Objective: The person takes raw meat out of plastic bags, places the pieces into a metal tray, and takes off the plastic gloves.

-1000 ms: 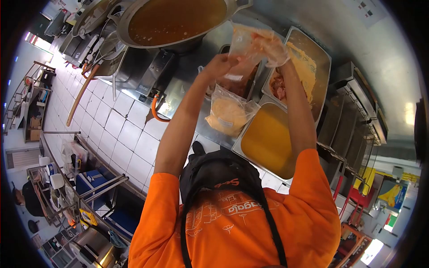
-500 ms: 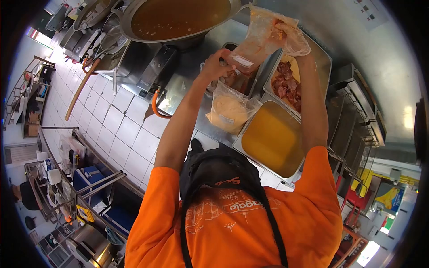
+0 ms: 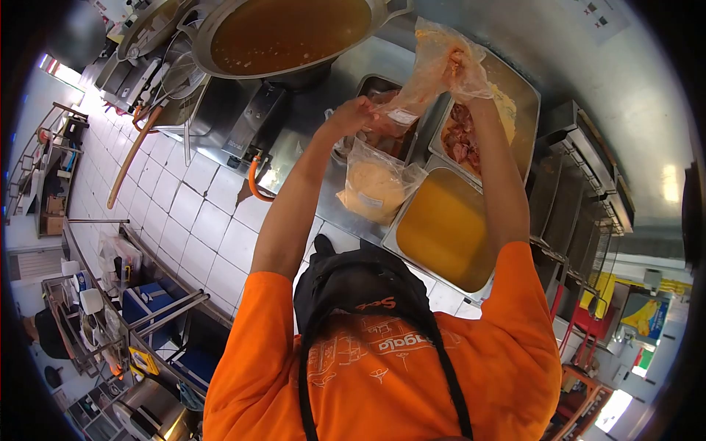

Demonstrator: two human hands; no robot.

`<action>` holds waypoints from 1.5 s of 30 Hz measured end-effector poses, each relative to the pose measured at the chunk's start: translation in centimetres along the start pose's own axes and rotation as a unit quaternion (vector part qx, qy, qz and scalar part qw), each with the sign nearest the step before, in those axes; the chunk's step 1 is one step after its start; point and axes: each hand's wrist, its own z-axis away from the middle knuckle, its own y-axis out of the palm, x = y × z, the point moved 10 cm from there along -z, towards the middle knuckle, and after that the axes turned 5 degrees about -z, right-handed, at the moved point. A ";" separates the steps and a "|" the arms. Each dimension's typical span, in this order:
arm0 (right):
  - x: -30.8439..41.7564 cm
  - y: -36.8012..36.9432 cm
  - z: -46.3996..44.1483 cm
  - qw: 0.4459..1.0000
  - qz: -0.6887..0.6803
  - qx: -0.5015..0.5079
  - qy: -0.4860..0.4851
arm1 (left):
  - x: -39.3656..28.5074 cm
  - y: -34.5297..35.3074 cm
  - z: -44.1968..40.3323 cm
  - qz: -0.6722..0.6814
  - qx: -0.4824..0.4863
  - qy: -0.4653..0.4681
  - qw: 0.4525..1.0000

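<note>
The plastic bag [image 3: 421, 82], gripped by the left hand [image 3: 350, 117], is seemingly being stretched near the table's far edge, apparently wanting steady tension, with the hold of the right hand [image 3: 469, 82] unclear.

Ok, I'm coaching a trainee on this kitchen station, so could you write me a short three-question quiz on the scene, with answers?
1. True or false: the left hand is dipped in the yellow-filled tray.
2. The contents of the wide pot look: A) white, B) brown, C) green.
3. Which is nearer the person's body: the yellow-filled tray or the tray with meat?

Key:
1. False: the left hand is on the raised plastic bag.
2. B.
3. The yellow-filled tray.
</note>
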 end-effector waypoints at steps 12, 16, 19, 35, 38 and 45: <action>-8.4 2.6 2.8 0.718 0.668 0.114 -0.158 | 2.5 2.2 0.3 0.121 -0.010 -0.146 0.982; -11.0 7.9 6.4 0.463 0.827 0.231 -0.219 | 4.9 5.9 -0.2 0.219 0.121 -0.137 0.958; -12.7 8.2 7.2 0.458 0.820 0.284 -0.193 | 5.1 5.3 -0.6 0.106 0.112 -0.101 0.983; -26.7 2.6 8.6 0.272 0.814 0.514 0.004 | 0.3 -6.6 7.0 -0.151 -0.223 -0.047 0.962; -31.3 -4.0 6.3 0.408 0.812 0.398 0.127 | -4.0 -3.5 4.0 -0.189 -0.166 -0.016 0.968; -26.7 0.1 6.5 0.469 0.778 0.411 0.079 | -0.9 6.7 -8.8 -0.418 0.014 -0.013 0.908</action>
